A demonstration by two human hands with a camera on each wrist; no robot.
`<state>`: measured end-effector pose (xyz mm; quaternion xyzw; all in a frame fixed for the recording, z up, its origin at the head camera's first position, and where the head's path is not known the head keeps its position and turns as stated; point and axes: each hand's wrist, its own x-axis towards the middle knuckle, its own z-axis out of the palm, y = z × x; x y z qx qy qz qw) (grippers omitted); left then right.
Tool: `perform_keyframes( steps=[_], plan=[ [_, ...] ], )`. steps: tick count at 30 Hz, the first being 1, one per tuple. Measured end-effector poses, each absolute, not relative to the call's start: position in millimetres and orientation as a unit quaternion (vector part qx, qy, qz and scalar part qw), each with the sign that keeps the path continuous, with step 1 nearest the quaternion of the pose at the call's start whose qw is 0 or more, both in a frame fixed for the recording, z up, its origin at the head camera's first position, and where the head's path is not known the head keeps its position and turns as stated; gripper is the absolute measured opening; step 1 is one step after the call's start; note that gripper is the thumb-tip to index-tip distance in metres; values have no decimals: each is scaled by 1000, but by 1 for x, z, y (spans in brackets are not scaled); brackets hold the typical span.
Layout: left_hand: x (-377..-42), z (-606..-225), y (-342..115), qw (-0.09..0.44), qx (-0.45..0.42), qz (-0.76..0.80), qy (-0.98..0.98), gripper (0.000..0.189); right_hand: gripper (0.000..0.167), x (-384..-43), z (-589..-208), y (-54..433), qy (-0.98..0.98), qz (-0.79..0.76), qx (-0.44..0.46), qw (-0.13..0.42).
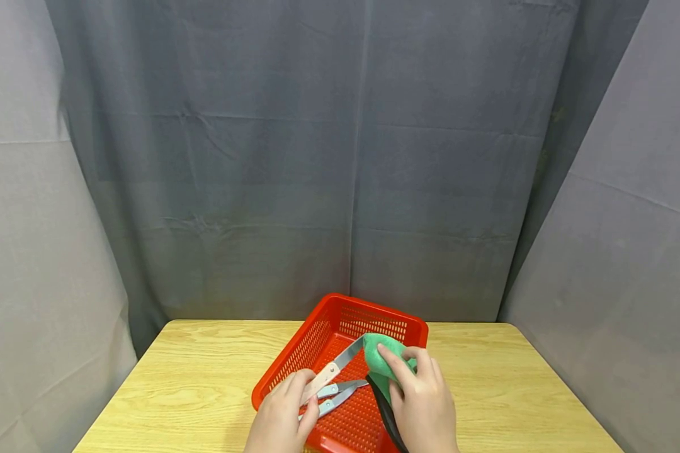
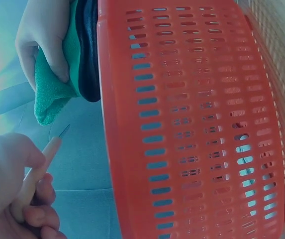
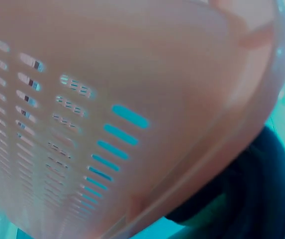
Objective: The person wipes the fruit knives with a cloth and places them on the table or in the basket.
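My left hand (image 1: 283,412) grips a knife (image 1: 323,380) by its pale handle, the blade slanting up to the right over the basket. In the head view, the blade's far end meets a green cloth (image 1: 382,355); the cloth hides the tip. My right hand (image 1: 425,399) pinches that cloth between thumb and fingers. A black strip (image 1: 386,415) hangs below the cloth across the basket's right side. Under the held knife, grey-handled knives (image 1: 331,406) lie in the red basket (image 1: 294,352). The right wrist view shows mostly the basket's outer wall (image 3: 157,64).
The slotted plastic basket stands tilted in angle on a light wooden table (image 1: 187,377), its near end reaching the table's front. A grey curtain (image 1: 260,189) hangs behind. Pale cloth walls (image 1: 617,220) close off both sides.
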<state>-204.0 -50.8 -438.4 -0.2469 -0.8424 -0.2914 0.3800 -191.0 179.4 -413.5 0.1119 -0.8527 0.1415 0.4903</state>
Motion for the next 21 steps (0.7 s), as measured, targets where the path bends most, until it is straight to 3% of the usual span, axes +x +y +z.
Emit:
perform_keyframes(
  steps=[21],
  plan=[
    [-203,-439,-50,367,-239,-293,-850,33,66,-190,-413,176,-853,137,137,485]
  ],
)
